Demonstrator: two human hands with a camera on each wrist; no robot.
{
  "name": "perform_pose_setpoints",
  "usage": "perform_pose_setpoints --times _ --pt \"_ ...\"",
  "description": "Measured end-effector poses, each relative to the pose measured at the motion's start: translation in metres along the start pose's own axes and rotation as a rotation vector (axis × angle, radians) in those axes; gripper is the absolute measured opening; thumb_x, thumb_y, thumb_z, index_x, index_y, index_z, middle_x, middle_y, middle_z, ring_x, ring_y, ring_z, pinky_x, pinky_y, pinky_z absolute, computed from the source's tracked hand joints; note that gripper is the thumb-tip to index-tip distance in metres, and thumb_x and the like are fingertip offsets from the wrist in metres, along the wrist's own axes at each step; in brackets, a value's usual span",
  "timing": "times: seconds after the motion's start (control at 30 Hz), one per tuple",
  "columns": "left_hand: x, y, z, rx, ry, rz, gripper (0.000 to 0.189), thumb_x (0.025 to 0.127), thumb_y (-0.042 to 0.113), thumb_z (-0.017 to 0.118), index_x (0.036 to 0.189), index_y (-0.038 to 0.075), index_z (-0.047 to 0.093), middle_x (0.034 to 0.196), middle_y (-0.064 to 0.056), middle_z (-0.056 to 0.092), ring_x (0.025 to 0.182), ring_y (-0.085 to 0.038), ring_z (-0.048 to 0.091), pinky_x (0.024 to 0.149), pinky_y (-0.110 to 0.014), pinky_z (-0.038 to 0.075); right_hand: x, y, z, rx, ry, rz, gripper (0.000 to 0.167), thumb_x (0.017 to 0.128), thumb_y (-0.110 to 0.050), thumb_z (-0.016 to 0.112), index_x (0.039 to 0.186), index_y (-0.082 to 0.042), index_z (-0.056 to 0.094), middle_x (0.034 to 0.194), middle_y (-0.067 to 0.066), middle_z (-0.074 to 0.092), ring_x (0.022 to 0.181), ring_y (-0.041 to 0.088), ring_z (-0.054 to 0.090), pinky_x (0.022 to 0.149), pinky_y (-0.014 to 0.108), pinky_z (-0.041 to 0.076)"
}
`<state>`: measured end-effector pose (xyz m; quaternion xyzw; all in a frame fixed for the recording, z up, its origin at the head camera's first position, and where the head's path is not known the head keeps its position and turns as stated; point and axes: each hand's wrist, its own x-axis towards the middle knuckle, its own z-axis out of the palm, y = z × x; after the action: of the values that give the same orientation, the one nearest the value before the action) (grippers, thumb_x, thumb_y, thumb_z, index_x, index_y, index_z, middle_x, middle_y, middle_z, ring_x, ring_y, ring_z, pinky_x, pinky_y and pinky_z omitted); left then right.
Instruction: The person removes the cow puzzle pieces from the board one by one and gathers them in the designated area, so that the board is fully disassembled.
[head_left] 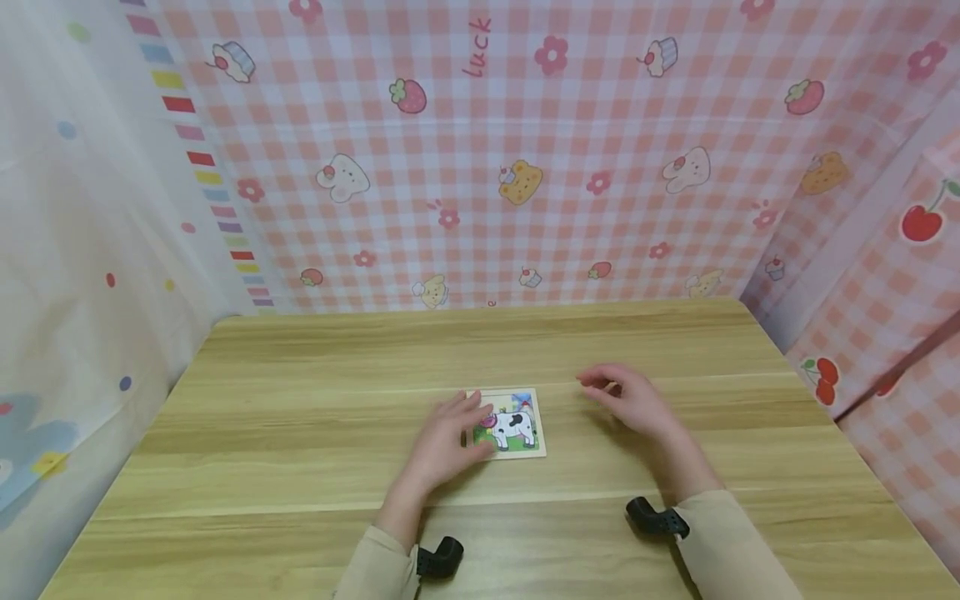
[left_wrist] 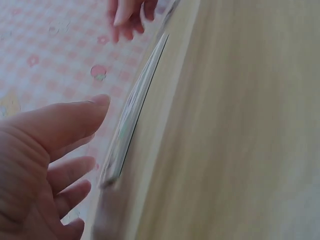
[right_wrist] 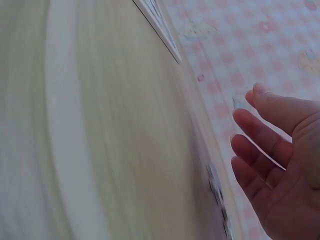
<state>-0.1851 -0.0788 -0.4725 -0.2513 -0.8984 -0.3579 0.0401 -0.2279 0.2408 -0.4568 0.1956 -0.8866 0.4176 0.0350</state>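
On the wooden table lies a flat cow picture puzzle (head_left: 514, 433) with a pale border; the left wrist view shows the puzzle (left_wrist: 134, 112) nearly edge-on. Over its left side is my left hand (head_left: 446, 437), fingers spread and covering part of the picture. Whether those fingertips touch the board I cannot tell. To the right of the puzzle, my right hand (head_left: 630, 400) hovers with fingers loosely bent and thumb near the index finger. In the right wrist view, I see nothing held by the right hand (right_wrist: 285, 160).
A thin dark-and-white blurred object (right_wrist: 218, 195) shows low in the right wrist view; its kind is unclear. Pink checked cloth (head_left: 480, 167) hangs behind the table (head_left: 300, 433), with a pale cloth (head_left: 90, 250) at left. Black wrist mounts (head_left: 441, 558) sit at the sleeves.
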Motion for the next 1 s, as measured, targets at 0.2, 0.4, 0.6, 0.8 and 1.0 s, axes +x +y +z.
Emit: perform_pose_setpoints --times 0.2,0.4,0.6,0.8,1.0 --pt "0.005 0.009 0.008 -0.017 -0.007 -0.008 0.059 0.08 0.021 0.082 0.132 0.002 0.062 0.14 -0.017 0.056 0.131 -0.04 0.046 0.112 -0.054 0.031 0.01 -0.007 0.018 0.069 -0.029 -0.115 0.023 0.092 -0.004 0.068 0.113 0.003 0.068 0.101 0.009 0.069 0.089 0.017 0.06 0.075 0.029 0.051" --pt "0.006 0.01 0.011 0.001 -0.047 -0.039 0.062 0.078 0.022 0.084 0.132 0.003 0.062 0.139 -0.013 0.056 0.129 -0.037 0.046 0.11 -0.051 0.035 0.017 -0.013 0.031 0.077 -0.1 -0.135 0.025 0.091 -0.005 0.069 0.116 0.001 0.068 0.104 0.01 0.069 0.093 0.022 0.063 0.08 0.035 0.054" --pt "0.006 0.008 0.013 0.053 -0.09 -0.025 0.059 0.079 0.023 0.084 0.133 0.007 0.064 0.14 -0.011 0.054 0.131 -0.035 0.042 0.11 -0.049 0.035 0.023 -0.016 0.043 0.07 -0.171 -0.114 0.027 0.09 -0.007 0.072 0.117 -0.004 0.069 0.102 0.007 0.067 0.09 0.018 0.059 0.08 0.033 0.051" --pt "0.005 0.004 0.014 0.041 -0.076 -0.023 0.058 0.078 0.023 0.085 0.131 0.008 0.065 0.136 -0.009 0.055 0.129 -0.033 0.043 0.11 -0.049 0.035 0.029 -0.022 0.048 0.038 -0.206 -0.175 0.026 0.089 -0.01 0.073 0.115 -0.005 0.071 0.101 0.005 0.067 0.085 0.017 0.058 0.075 0.033 0.05" --pt "0.005 0.004 0.014 0.014 -0.073 -0.027 0.056 0.079 0.023 0.085 0.129 0.008 0.067 0.133 -0.009 0.055 0.128 -0.033 0.043 0.109 -0.049 0.035 0.039 -0.026 0.05 0.011 -0.27 -0.206 0.026 0.088 -0.009 0.075 0.114 -0.006 0.072 0.106 0.006 0.066 0.089 0.024 0.057 0.078 0.038 0.05"
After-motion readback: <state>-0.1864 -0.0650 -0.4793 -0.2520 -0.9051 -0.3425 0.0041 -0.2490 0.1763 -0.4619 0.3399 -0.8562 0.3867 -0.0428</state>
